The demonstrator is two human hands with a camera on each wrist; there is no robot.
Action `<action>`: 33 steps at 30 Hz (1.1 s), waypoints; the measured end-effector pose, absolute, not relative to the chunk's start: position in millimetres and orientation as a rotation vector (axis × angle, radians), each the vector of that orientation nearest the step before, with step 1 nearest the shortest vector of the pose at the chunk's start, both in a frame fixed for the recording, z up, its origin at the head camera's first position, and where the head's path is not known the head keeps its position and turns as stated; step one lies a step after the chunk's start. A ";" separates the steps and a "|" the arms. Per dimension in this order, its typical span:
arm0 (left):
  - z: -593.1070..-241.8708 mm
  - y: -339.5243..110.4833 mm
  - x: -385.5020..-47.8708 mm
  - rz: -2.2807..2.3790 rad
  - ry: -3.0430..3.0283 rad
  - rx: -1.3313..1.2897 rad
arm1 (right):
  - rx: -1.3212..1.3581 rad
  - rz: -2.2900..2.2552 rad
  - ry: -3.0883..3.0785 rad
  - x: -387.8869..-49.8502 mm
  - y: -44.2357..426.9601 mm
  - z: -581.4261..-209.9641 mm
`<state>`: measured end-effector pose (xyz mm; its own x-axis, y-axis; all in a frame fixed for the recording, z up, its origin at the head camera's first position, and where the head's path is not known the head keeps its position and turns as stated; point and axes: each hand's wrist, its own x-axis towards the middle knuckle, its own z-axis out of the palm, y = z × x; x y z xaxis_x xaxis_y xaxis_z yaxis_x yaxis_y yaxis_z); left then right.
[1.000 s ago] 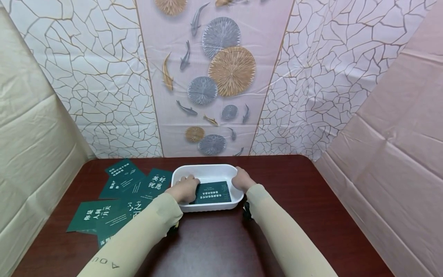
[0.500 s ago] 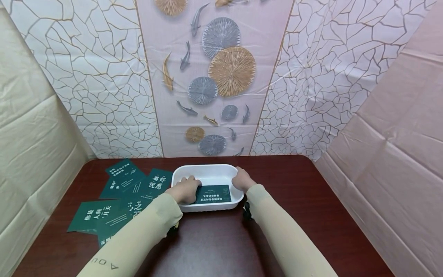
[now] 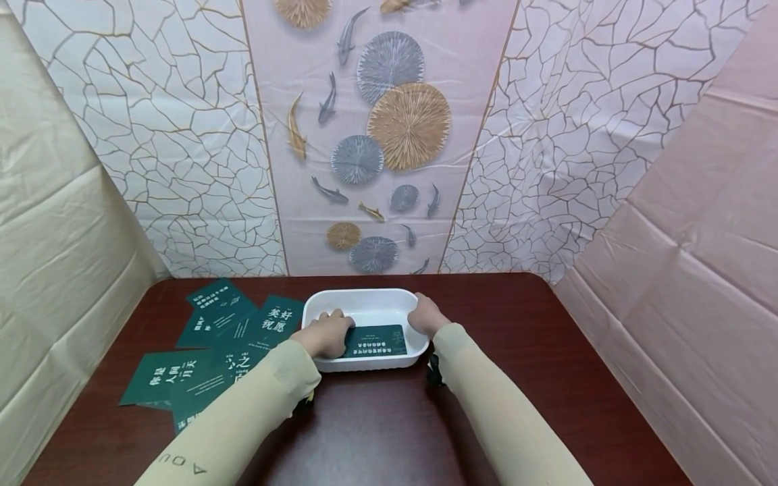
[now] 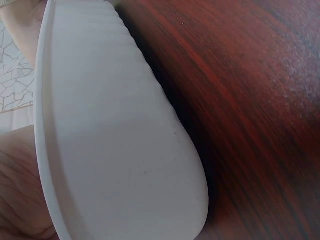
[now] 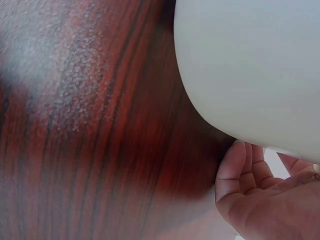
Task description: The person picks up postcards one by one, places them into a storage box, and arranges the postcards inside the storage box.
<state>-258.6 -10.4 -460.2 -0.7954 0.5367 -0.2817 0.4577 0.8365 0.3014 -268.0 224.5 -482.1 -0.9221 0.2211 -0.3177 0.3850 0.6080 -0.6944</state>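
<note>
A white tray (image 3: 365,364) stands on the table with a dark green card (image 3: 375,340) lying in its lower part. The left hand (image 3: 328,333) reaches over the tray's left end into it, at the card's left edge; its fingertips are partly hidden. In the left wrist view the tray's side wall (image 4: 115,120) hides most of that hand (image 4: 22,185). At the tray's right end the right hand (image 3: 427,316) grips the rim. The right wrist view shows this hand (image 5: 275,200) with bent fingers against the tray's outer wall (image 5: 250,65).
Several green printed cards (image 3: 279,318) lie overlapping on the dark red table (image 3: 516,351) left of the tray, partly under the left sleeve (image 3: 243,418). A patterned cloth (image 3: 358,202) hangs behind the table, with plain cloth at both sides.
The card in the tray has shifted slightly toward the near side and lies straighter than a second ago. Both hands have stayed nearly in place.
</note>
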 end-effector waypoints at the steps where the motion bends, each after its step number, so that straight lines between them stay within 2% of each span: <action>1: -460.3 -10.2 -258.4 0.314 2.660 0.745 | 0.501 -1.210 2.632 -267.7 224.3 -482.0; 8: -455.5 -16.4 -257.3 0.397 2.702 0.784 | 0.501 -1.224 2.630 -267.5 223.4 -483.3; 14: -441.1 -32.7 -261.0 0.643 2.844 0.859 | 0.499 -1.221 2.634 -268.7 223.3 -483.2; 22: -418.5 -75.2 -269.6 0.988 3.045 0.462 | 0.498 -1.218 2.631 -267.3 224.0 -480.8; 28: -424.8 -109.2 -274.9 0.887 2.991 0.209 | 0.492 -1.208 2.639 -266.1 223.5 -480.9; 33: -440.0 -130.4 -277.1 0.745 2.929 0.101 | 0.493 -1.210 2.636 -266.4 223.1 -480.2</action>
